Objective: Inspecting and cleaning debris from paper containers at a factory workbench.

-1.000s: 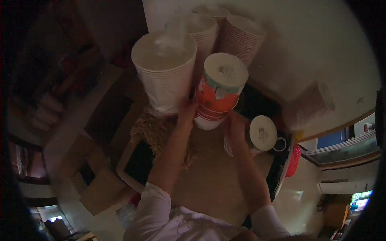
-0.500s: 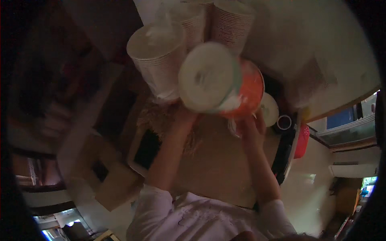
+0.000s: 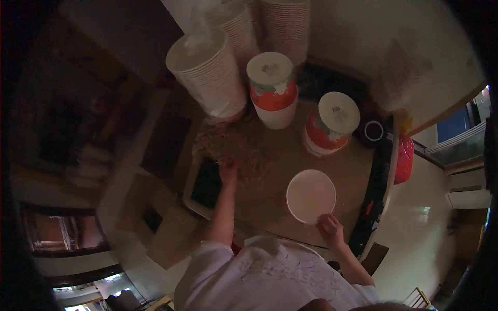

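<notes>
My right hand (image 3: 330,228) pinches the near rim of an open white paper bucket (image 3: 310,193) at the right front of the table. The bucket's inside looks pale and plain. My left hand (image 3: 229,168) reaches to the near edge of a heap of tan shredded paper strands (image 3: 228,142); its fingers are dim and partly hidden there. Behind them stand two stacks of orange-and-white printed buckets, both with pale round tops facing up: the far printed bucket (image 3: 273,96) sits in a white one, and the right printed bucket (image 3: 324,136) stands nearer.
Tall stacks of white paper buckets (image 3: 212,78) wrapped in clear plastic rise at the back left. A dark round roll (image 3: 373,130) lies by the table's right edge. A red plastic basket (image 3: 403,160) is beyond that edge. Cardboard boxes (image 3: 176,233) stand at the left.
The orange printed bucket that was raised between my hands now stands at the back, released. My left hand has moved to the shredded strands, my right to the open white bucket.
</notes>
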Demonstrator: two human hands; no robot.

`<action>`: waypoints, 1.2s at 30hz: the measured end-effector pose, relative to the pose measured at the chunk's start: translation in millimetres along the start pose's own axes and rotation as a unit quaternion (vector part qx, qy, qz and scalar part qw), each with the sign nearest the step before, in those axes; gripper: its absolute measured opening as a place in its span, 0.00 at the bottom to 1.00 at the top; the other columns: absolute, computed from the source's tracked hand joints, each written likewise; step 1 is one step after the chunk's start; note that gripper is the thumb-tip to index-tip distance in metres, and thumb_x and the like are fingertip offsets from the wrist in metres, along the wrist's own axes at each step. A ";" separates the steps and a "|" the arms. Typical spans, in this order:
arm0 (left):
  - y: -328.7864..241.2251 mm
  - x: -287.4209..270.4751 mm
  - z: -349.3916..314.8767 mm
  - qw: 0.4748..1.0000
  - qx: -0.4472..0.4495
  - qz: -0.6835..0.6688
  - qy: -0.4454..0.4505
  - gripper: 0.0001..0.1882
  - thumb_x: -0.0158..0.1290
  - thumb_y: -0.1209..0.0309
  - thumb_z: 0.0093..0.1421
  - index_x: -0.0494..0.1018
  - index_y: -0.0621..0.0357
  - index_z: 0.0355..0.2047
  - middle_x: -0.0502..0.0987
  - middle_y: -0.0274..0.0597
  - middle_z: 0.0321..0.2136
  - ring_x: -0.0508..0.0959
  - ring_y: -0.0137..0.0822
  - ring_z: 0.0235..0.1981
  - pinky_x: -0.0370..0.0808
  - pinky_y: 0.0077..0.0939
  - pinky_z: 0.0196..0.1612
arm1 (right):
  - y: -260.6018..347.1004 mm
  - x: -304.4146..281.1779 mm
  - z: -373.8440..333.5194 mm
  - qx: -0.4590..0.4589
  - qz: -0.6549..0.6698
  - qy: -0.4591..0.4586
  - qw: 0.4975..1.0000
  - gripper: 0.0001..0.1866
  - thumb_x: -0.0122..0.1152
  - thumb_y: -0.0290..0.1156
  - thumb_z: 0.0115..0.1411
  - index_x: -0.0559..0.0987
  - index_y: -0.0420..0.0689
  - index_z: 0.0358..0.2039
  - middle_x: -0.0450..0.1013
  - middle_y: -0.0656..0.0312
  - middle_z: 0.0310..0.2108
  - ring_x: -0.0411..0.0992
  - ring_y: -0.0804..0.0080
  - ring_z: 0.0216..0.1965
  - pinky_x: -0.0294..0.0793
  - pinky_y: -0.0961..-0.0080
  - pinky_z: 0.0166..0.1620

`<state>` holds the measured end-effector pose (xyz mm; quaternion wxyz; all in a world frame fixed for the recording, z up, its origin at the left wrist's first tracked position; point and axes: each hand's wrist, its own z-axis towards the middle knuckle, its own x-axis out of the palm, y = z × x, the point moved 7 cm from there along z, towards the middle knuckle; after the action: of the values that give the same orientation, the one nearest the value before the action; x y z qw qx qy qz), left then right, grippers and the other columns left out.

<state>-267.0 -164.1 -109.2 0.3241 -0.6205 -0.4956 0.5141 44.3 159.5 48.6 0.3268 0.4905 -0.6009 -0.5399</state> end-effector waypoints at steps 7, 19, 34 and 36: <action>0.4 32.0 13.4 0.985 -0.018 0.163 -0.051 0.22 0.49 0.61 0.51 0.66 0.59 0.45 0.73 0.44 0.37 0.74 0.41 0.33 0.71 0.34 0.36 | -28.5 13.0 12.1 0.086 -0.045 0.024 0.995 0.07 0.47 0.33 0.57 0.68 0.45 0.33 0.64 0.69 0.30 0.64 0.79 0.37 0.66 0.81 0.39; 12.4 41.6 35.1 0.933 -0.183 -0.307 -0.027 0.15 0.44 0.57 0.55 0.70 0.55 0.29 0.69 0.36 0.16 0.64 0.27 0.10 0.58 0.19 0.08 | 34.0 26.1 2.3 -0.181 -0.233 -0.044 0.954 0.08 0.57 0.21 0.45 0.72 0.44 0.28 0.69 0.58 0.34 0.70 0.60 0.34 0.71 0.71 0.34; 3.2 70.5 18.5 0.900 -0.218 -0.350 0.142 0.08 0.52 0.64 0.50 0.64 0.48 0.18 0.65 0.30 0.14 0.63 0.22 0.12 0.56 0.15 0.10 | 3.9 8.2 -28.1 -0.119 -0.156 -0.082 0.977 0.09 0.55 0.17 0.43 0.72 0.42 0.26 0.69 0.57 0.27 0.69 0.61 0.30 0.69 0.73 0.34; -1.9 63.4 14.6 0.895 -0.191 -0.373 0.152 0.08 0.52 0.65 0.49 0.65 0.49 0.19 0.65 0.31 0.15 0.63 0.23 0.13 0.57 0.15 0.11 | 7.1 10.0 -28.8 -0.104 -0.161 -0.067 0.979 0.08 0.54 0.17 0.43 0.72 0.42 0.26 0.69 0.57 0.28 0.69 0.61 0.30 0.69 0.73 0.33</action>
<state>-282.8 -105.0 -131.4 0.4389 -0.5111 -0.7235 0.1504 66.1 140.1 60.0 0.2433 0.5070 -0.4752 -0.6767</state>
